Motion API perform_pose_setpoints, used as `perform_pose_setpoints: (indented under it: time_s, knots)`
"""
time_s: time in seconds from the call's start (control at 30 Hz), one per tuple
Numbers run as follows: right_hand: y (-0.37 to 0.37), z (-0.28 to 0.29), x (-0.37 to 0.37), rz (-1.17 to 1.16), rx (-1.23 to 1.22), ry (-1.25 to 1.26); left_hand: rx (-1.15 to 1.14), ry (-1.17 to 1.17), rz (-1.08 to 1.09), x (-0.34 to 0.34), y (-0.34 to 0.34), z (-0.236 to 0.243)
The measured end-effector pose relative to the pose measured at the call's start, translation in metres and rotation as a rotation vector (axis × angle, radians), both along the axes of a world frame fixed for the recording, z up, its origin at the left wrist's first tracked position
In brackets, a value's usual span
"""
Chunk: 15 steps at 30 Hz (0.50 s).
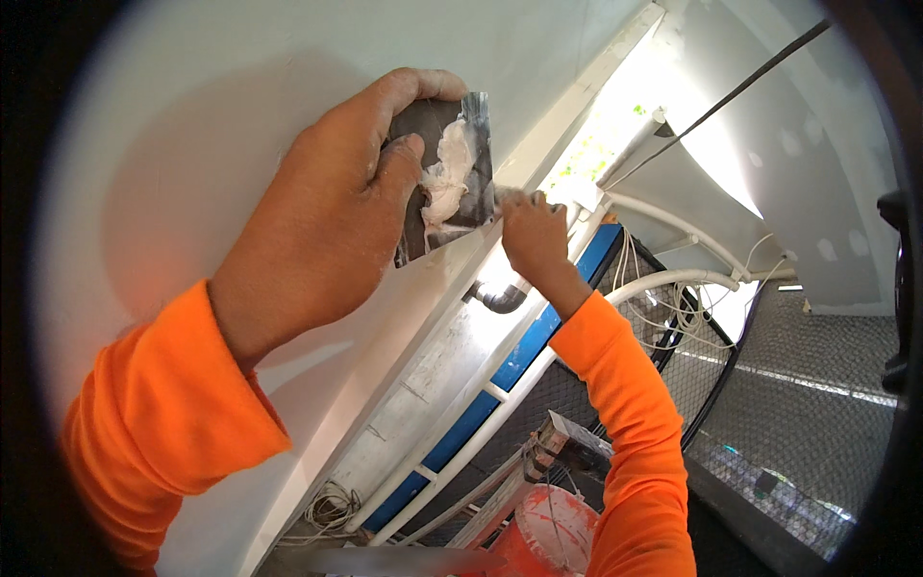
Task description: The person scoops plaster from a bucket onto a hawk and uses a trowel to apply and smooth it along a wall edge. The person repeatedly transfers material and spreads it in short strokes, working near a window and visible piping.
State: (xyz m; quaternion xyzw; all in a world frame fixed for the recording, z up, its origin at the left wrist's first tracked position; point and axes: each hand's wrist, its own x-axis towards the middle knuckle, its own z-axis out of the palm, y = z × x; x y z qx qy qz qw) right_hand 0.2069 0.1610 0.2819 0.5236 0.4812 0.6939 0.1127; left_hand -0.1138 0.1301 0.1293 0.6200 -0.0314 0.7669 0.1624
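Orange cloth, my left sleeve, showed in front of a pale panel, and beyond its cuff my left hand pinched a dark flat plate, thumb on the face, fingers reaching over the top edge and behind. Whether the plate touched the panel, I could not tell. I judged it light and fairly stiff, best held by its left side, clear of the white paste, which looked soft, sticky and apt to smear under a thumb. Most of those fingers were hidden behind it. Just beside its right edge, my right hand had bent fingers, but its back covered the palm, so I could not tell whether it gripped anything. Lower down, a red bucket was cut off by the frame and partly covered by my right sleeve; farther right, loose cables were hard to trace
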Motion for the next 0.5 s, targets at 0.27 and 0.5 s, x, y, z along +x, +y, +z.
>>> perform_pose_setpoints:
  time_s: [0.27,0.5]
  knots:
    - [0.027,0.066,0.009,0.034,0.191,-0.047,-0.003,-0.008,-0.021,0.004,0.000,-0.001]
    - [0.039,0.055,0.012,0.037,0.201,-0.021,0.013,0.000,0.002,0.005,0.001,-0.002]
